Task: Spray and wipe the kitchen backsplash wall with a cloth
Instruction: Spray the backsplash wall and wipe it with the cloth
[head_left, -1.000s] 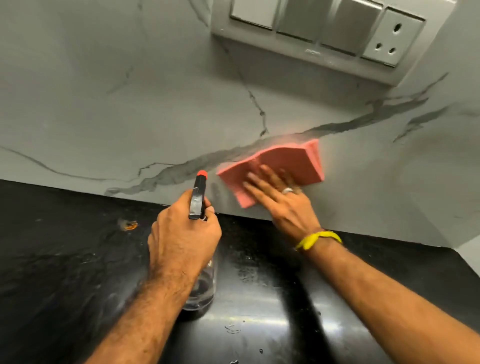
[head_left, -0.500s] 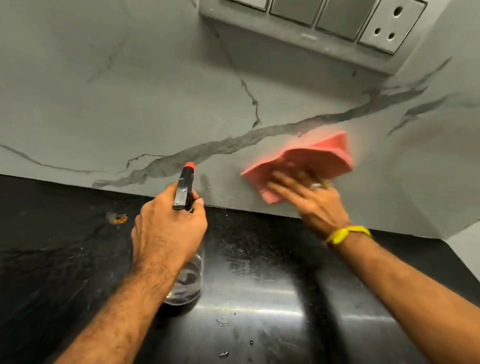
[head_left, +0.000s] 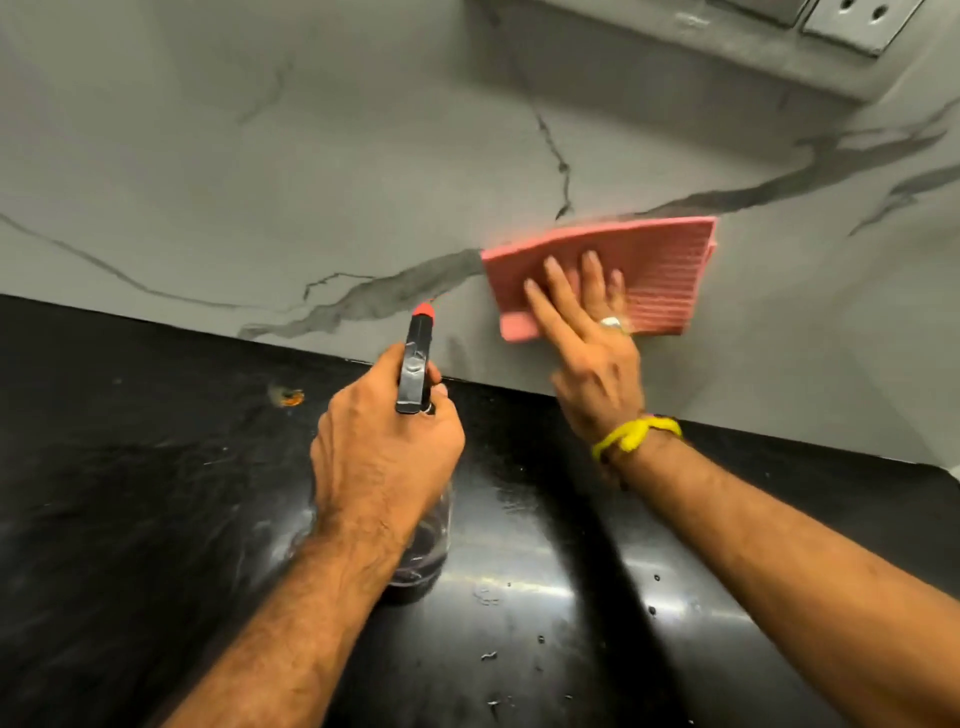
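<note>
A folded pink cloth (head_left: 660, 270) lies flat against the grey marble backsplash wall (head_left: 311, 171), low down near the counter. My right hand (head_left: 592, 343) presses on the cloth with fingers spread; it wears a ring and a yellow wristband. My left hand (head_left: 384, 452) grips a clear spray bottle (head_left: 421, 551) by its black trigger head with a red nozzle (head_left: 423, 310), which points at the wall left of the cloth. The bottle's base stands on or just above the black countertop (head_left: 130, 493).
A switch and socket panel (head_left: 852, 21) projects from the wall at the top right. An orange speck (head_left: 288, 397) lies on the counter at the left. Water droplets (head_left: 488, 597) dot the glossy counter between my arms. The wall turns a corner at the far right.
My right hand slid the pink cloth right along the wall, then back left and slightly up. The cloth now lies flatter. My left hand stayed on the spray bottle.
</note>
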